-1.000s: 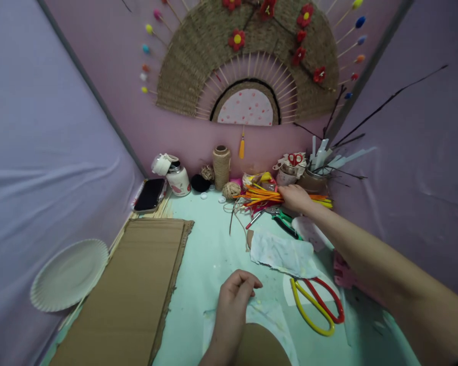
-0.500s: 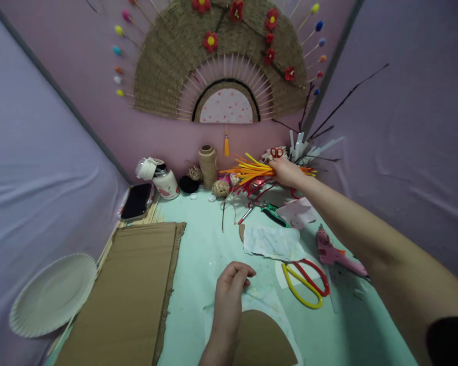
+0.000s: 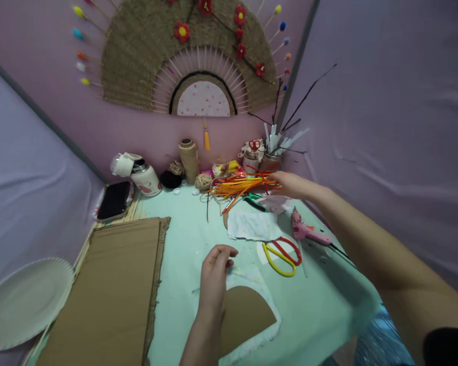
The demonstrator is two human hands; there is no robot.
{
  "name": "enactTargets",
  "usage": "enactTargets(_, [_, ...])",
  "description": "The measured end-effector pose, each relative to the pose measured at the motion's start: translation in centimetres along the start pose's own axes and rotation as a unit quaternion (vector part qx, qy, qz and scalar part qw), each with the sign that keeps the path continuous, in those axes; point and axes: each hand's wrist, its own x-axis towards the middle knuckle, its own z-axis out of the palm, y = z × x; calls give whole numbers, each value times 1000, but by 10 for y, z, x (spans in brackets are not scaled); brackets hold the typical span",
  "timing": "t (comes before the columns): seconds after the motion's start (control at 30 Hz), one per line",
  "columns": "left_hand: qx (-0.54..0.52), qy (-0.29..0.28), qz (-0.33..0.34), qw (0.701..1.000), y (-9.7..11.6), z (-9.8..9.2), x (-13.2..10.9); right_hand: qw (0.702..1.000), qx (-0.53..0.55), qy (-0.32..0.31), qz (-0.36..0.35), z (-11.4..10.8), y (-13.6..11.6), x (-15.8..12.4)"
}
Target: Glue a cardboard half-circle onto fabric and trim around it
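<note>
My right hand is stretched to the back right of the table and closed on a bundle of orange, yellow and red sticks, held a little above the surface. My left hand rests near the front with its fingers curled, lying on white fabric that wraps a brown half-round cardboard piece. Whether those fingers pinch anything I cannot make out. Yellow and red scissors lie just right of my left hand.
A pink glue gun lies at the right. A large cardboard sheet and a paper plate sit left. Twine spools, a flask, a dark case and cups of tools line the back wall.
My right hand picked the stick bundle up off the table, raised it, then brought it lower again. The view swung right. My left hand kept its place.
</note>
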Motion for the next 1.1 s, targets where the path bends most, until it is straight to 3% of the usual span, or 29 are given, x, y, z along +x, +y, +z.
enactTargets(0.13, [0,5,3,1000,5,3,-1,996,10,-47,77,24,13,-96])
enactTargets(0.23, [-2,5,7,1000,7,4,-3,991,15,-54,123,50,13,-147])
enactTargets(0.37, [-4,-2,8,1000,7,6,-5,985,22,-33,167,74,10,-177])
enactTargets(0.53, [-6,-5,12,1000,7,7,-7,976,4,6,220,77,7,-193])
enactTargets(0.67, [-13,6,18,1000,7,7,-8,985,14,55,166,66,-25,-170])
enactTargets(0.8, [-5,12,25,1000,4,6,-6,991,124,59,-6,62,-82,-108])
enactTargets(0.9, [0,5,25,1000,2,4,-4,989,144,27,-35,68,-110,-62])
enactTargets(0.97, [-1,4,21,1000,2,4,-3,988,153,12,-35,69,-113,-40])
enactTargets(1.1, [-9,5,23,1000,3,4,-4,984,178,2,-17,57,-92,-22])
